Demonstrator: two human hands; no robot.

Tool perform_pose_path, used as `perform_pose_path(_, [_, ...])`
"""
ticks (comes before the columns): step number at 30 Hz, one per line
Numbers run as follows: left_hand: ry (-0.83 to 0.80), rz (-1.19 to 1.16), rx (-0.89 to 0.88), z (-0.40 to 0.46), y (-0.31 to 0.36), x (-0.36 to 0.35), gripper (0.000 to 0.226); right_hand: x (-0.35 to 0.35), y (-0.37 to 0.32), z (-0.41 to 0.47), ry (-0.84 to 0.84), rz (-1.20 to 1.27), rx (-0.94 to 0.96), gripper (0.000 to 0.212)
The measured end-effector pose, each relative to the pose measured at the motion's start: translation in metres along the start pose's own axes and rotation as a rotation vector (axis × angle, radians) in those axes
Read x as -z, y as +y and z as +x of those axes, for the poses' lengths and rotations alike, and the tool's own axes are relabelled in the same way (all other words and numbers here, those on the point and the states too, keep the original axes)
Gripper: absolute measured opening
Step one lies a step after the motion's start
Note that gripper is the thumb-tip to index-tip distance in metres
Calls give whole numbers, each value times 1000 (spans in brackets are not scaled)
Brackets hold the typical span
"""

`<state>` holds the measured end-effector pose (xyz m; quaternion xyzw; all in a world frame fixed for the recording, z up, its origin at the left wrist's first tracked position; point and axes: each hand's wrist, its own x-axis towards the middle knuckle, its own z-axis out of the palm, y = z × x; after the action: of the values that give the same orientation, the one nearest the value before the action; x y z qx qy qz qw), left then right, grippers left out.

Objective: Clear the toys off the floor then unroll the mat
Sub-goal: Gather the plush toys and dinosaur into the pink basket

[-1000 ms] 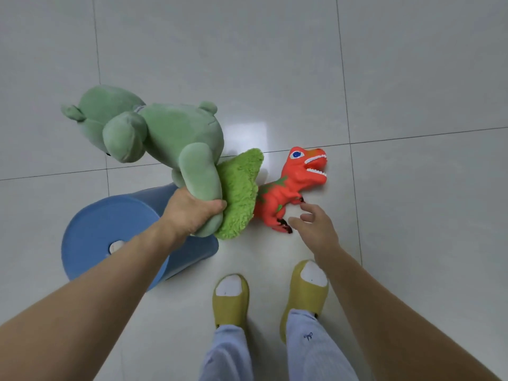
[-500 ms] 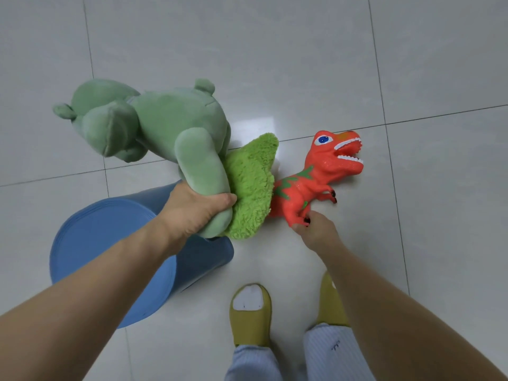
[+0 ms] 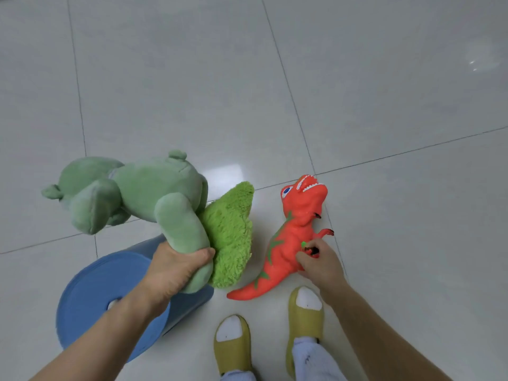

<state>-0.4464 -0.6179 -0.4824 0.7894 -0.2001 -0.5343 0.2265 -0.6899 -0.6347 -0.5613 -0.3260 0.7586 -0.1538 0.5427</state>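
My left hand (image 3: 176, 266) grips the leg of a pale green plush bear (image 3: 137, 192), which hangs upside down above the floor, together with a fuzzy bright green plush piece (image 3: 232, 232). My right hand (image 3: 320, 261) holds the leg of an orange rubber dinosaur (image 3: 291, 235), whose head points away from me and whose tail reaches toward my feet. Below my left arm a rolled blue mat (image 3: 90, 301) lies on the floor, partly hidden by the arm and the toys.
The floor is glossy grey-white tile (image 3: 302, 78) with dark grout lines. My feet in yellow slippers (image 3: 232, 342) stand at the bottom middle, close to the dinosaur's tail and the mat's end.
My right hand has closed on the dinosaur's leg and turned it so its head points away from me. The view tilted up; my left hand kept its hold on the plush toys.
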Motion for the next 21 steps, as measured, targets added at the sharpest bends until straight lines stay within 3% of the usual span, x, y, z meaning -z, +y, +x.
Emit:
perform_pose_path(12, [-114, -103, -203, -158, 96, 35, 30, 143, -119, -181, 76, -44, 394, 28])
perform_pose_path(21, [-159, -26, -368, -244, 141, 67, 25, 199, -159, -306, 299, 177, 484, 33])
